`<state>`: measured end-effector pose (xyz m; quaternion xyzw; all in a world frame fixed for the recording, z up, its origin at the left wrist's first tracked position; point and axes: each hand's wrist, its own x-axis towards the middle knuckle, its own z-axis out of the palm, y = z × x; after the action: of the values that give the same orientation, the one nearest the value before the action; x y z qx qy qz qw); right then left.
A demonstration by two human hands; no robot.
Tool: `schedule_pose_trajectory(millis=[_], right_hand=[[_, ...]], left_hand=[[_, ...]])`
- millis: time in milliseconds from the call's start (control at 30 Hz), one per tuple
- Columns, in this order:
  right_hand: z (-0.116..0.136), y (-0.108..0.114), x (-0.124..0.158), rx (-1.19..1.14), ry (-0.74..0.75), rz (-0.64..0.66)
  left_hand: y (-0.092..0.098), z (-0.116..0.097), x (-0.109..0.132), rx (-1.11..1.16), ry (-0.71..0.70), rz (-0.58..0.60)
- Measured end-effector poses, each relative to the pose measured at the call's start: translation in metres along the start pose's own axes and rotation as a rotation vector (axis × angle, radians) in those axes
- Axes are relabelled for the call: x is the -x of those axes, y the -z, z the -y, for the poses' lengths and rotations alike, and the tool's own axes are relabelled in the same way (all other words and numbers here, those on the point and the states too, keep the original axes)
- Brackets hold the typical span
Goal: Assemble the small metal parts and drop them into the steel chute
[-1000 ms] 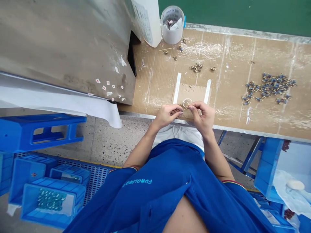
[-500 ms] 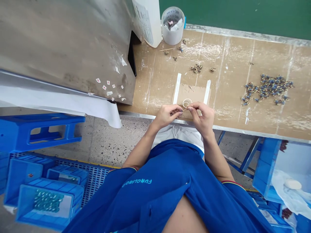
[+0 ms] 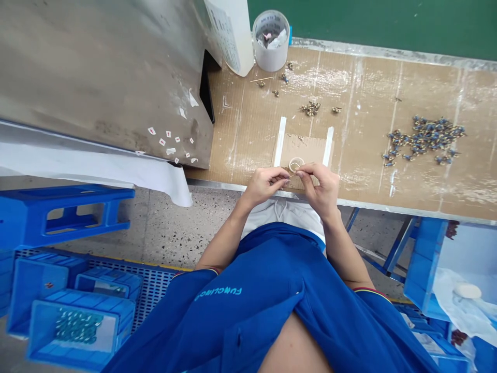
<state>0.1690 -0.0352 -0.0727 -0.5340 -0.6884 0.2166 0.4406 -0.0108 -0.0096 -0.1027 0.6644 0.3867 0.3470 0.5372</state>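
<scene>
Two things drew my eye in the head view: the left hand (image 3: pixel 264 185) and the right hand (image 3: pixel 324 189), raised close together just over the front edge of the bench. How did they stand?

Both were pinching, not spread. In each hand the thumb and first finger were pressed together, and between the hands was a thin pale stick (image 3: pixel 294 175). It was too small for me to tell its material.

Why were the hands so near each other?

I think a thing so thin needs steady control from both sides, so the fingertips met above the bench, while the forearms came in from the body.

And the small pale ring (image 3: pixel 296 165)?

It lay on a brown cardboard patch (image 3: pixel 306 150), just beyond the fingertips, between two white strips of tape (image 3: pixel 280 141). These strips seemed to fix the patch in its place.

What was lying farther away?

A loose pile of brass fittings with blue parts (image 3: pixel 425 139) lay on the right side of the long cardboard-covered bench (image 3: pixel 361 77), and a smaller cluster of brass fittings (image 3: pixel 310 108) lay ahead of the patch. Perhaps they were kept apart so the space before the hands had room.
</scene>
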Motion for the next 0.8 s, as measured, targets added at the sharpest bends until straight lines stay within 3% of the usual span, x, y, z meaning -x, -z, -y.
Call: schedule_pose_trajectory(millis=[200,333,533,800], right_hand=[[0.002,-0.004,0.001,-0.019,0.050,-0.038],[0.002,-0.002,0.003,-0.038,-0.018,-0.059],[-0.008,0.001,-0.002,-0.072,-0.112,-0.218],[-0.019,-0.003,-0.008,-0.035,-0.090,-0.081]], left_hand=[[0.001,-0.003,0.000,0.033,-0.016,0.011],[0.001,-0.004,0.000,0.038,0.007,0.002],[0.000,-0.002,0.002,0.063,0.033,-0.014],[0.002,-0.001,0.000,0.017,-0.006,-0.051]])
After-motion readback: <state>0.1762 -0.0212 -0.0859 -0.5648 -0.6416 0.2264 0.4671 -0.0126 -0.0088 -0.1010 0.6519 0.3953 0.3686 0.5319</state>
